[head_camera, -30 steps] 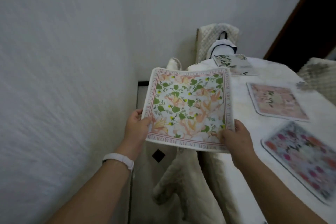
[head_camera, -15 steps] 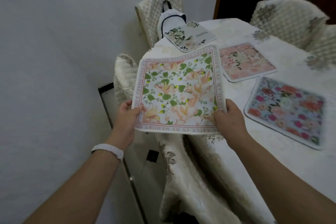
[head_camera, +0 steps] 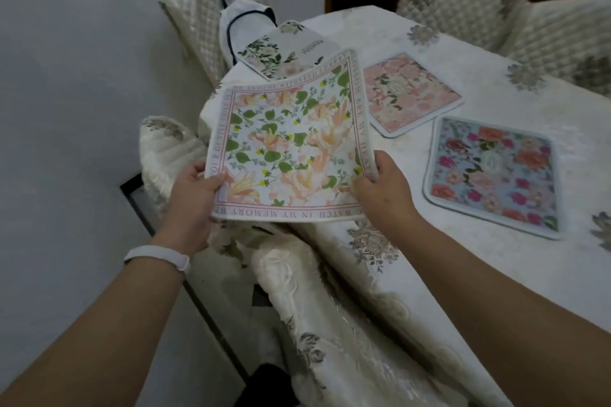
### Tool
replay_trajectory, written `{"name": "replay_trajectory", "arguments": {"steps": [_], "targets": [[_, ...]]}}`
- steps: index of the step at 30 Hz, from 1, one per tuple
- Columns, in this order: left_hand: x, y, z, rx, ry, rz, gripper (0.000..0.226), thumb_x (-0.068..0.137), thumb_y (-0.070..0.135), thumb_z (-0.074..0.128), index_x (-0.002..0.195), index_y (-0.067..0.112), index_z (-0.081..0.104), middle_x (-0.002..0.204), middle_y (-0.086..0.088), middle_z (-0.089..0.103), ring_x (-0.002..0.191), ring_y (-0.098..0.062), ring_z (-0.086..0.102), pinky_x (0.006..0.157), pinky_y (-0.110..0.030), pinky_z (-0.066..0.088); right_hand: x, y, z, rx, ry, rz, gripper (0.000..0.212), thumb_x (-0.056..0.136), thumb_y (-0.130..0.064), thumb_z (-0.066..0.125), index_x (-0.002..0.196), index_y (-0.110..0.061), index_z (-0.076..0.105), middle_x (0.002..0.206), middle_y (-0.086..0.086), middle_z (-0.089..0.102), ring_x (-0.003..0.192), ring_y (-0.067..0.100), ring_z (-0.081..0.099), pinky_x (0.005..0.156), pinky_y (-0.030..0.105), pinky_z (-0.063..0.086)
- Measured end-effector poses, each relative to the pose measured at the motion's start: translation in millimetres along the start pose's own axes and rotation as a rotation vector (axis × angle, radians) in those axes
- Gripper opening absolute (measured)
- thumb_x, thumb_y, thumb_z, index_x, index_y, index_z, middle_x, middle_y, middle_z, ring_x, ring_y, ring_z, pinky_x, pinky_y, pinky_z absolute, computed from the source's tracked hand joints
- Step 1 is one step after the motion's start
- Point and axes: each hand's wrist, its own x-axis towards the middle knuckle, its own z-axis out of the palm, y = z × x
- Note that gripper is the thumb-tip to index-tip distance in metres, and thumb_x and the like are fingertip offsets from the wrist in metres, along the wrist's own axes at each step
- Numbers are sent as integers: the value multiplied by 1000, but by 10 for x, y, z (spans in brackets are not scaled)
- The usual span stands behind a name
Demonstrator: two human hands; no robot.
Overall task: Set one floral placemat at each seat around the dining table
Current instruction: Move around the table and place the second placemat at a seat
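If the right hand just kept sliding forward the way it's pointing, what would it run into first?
Probably the pink floral placemat lying on the white tablecloth, beyond the green-leafed placemat the right hand grips; depth is hard to judge.

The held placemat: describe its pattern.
Held placemat: green leaves and peach flowers on white, pink lettered border; head view.

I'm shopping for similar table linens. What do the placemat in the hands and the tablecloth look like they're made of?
The held placemat looks like a thin, flexible matte mat, perhaps fabric-topped: it bows between the left hand and right hand, and its far corner curls up. The tablecloth looks like satiny ivory woven jacquard: the hanging folds shine and carry raised floral motifs. The exact fibres can't be told.
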Motion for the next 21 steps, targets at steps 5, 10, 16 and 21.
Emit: {"name": "replay_trajectory", "arguments": {"steps": [5,10,16,21], "targets": [[544,131,108,34,-118,6,18,92,8,62,109,9,58,111,-13,70,91,-31,71,72,-50,59,252,-78,215,-8,110,54,19,93,-13,48,107,-24,54,94,0,65,75,8,65,69,42,59],[1515,371,96,137,-252,40,12,94,5,59,102,12,54,103,-11,69,82,-22,70,63,-36,59,739,-214,681,-6,208,120,16,93,-11,48,99,-25,53,94,4,64,73,13,60,63,31,53],[2504,517,40,325,-436,-2,13,93,5,59,94,17,54,98,-9,72,86,-24,69,73,-41,56,1184,-337,1324,7,327,286,17,92,-9,47,101,-23,53,91,-2,63,80,16,63,64,34,55],[3122,615,-49,383,-503,-49,14,91,6,61,93,20,58,98,-6,74,85,-27,72,73,-46,59,1439,-446,1760,2,366,379,15,91,-8,49,99,-20,53,92,-1,62,82,17,62,63,33,54]]}}
